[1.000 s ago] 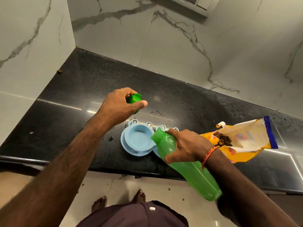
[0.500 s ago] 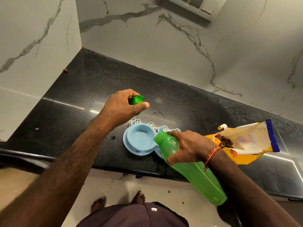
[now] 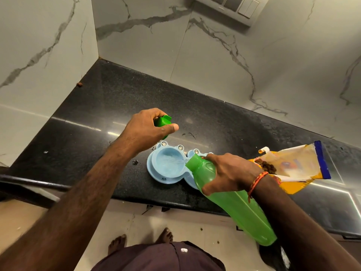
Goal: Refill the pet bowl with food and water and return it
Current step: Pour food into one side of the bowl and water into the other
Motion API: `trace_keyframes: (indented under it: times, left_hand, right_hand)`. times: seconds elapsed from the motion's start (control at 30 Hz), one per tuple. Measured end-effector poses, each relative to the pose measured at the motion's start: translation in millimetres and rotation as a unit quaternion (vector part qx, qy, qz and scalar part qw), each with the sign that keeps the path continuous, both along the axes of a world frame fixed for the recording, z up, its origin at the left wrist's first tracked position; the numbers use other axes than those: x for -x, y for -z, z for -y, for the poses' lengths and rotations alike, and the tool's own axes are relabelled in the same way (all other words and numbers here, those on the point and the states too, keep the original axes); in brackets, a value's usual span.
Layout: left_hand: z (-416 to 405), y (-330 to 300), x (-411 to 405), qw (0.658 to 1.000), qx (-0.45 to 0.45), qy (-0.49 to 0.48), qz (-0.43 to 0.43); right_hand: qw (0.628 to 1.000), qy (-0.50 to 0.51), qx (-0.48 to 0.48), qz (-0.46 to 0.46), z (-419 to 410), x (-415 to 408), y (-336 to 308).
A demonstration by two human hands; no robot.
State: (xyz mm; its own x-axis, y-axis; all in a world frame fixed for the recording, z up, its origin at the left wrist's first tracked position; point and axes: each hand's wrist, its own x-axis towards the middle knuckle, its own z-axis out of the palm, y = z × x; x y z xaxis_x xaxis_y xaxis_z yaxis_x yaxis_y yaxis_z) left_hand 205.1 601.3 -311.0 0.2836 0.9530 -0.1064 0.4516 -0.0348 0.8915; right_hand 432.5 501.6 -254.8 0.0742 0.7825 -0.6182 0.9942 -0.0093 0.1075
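Water runs from the green bottle [image 3: 230, 194], tipped in the right hand [image 3: 228, 173] with fingers wrapped round it, into the left cup of the blue pet bowl [image 3: 168, 167] on the counter [image 3: 97, 124]. The left hand [image 3: 148, 128] pinches the cap [image 3: 163, 122]. Food possibly fills the hidden right cup; returning remains.

The scene is seen from a single wide-angle camera worn on the head, directed forward and steeply down over the near edge of the black speckled stone counter [image 3: 109, 106]. The counter's far left corner, against white marble-veined wall tiles [image 3: 205, 61], is taken in from close range, and bare feet [image 3: 140, 240] on the floor are caught at the bottom.
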Motion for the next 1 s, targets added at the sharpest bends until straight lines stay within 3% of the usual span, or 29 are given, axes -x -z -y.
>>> trace_keyframes:
  times: [1.0]
  left_hand:
    - [9, -4, 0, 1.000, -0.001, 0.005, -0.019]
  right_hand:
    - [1.000, 0.000, 0.011, 0.010, 1, -6, -23]
